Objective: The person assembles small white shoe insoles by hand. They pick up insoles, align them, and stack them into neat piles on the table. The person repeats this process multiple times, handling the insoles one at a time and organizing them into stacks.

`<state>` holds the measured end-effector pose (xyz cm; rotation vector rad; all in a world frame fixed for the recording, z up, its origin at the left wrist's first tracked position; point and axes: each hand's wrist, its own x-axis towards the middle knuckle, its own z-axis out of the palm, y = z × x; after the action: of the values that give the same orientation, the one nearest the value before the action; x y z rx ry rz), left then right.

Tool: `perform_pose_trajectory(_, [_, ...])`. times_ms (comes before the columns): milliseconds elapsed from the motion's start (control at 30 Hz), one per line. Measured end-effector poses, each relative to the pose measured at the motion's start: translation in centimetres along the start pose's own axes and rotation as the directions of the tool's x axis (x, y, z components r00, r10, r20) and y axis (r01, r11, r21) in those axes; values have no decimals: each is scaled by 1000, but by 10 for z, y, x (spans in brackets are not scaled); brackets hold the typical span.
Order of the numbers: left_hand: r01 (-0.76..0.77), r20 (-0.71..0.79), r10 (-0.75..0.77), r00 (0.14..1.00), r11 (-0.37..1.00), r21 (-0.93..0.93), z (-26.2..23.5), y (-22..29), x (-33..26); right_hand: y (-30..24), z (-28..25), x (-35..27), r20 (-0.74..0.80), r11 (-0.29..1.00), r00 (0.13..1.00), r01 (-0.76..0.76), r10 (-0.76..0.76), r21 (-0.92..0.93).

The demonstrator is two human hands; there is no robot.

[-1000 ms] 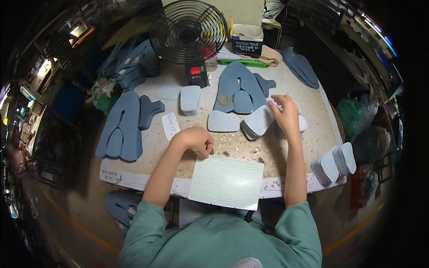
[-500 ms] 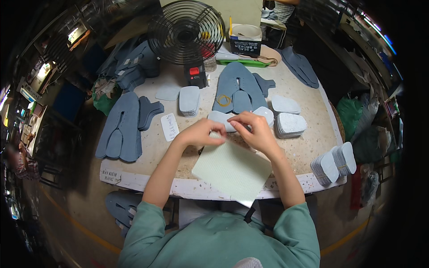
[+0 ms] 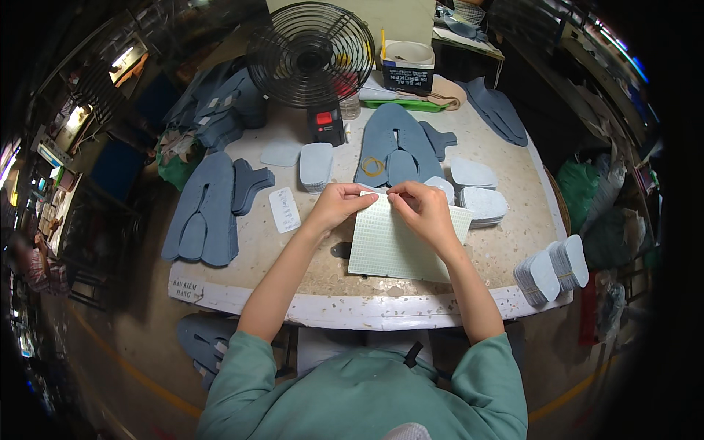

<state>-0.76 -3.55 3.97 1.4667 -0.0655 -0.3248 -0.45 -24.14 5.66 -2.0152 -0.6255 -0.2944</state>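
A pale green sheet [image 3: 396,253] printed with a fine grid, like a sheet of small labels, is held above the near middle of the table. My left hand [image 3: 337,207] pinches its top left edge between thumb and fingers. Close beside it, my right hand [image 3: 425,214] has thumb and fingertips pressed together at the top edge; anything tiny between them cannot be made out. Just beyond my hands lie blue-grey shoe upper pieces [image 3: 416,147] with a yellow rubber band [image 3: 373,167] on them. Pale rounded pads [image 3: 440,187] are partly hidden behind my right hand.
More shoe uppers [image 3: 199,213] lie at the left, near a handwritten card [image 3: 284,210]. Stacks of pale pads [image 3: 316,166] stand left and right, with banded bundles [image 3: 548,268] at the right edge. A black fan [image 3: 312,59] and a tub [image 3: 408,66] stand at the back.
The sheet has turned and risen away from the table's front edge, so it now lies squarer to me. My left hand has moved up to its top edge beside my right.
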Motion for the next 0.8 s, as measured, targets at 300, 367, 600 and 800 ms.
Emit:
perform_pose_trajectory(300, [-14, -46, 16, 999, 999, 50, 2, 1, -3, 1, 14, -4, -105, 959, 964, 227, -246, -170])
perform_pose_trajectory(367, [-30, -46, 33, 998, 998, 52, 1, -1, -2, 1, 16, -4, -125, 953, 956, 238, -264, -185])
perform_pose_trajectory(600, [-53, -41, 56, 998, 997, 60, -2, -6, 0, -3, 25, -2, -191, 929, 914, 328, -358, -174])
perform_pose_trajectory(800, [-43, -11, 44, 999, 994, 99, -2, 2, -4, -7, 26, -3, -157, 917, 911, 349, -380, -195])
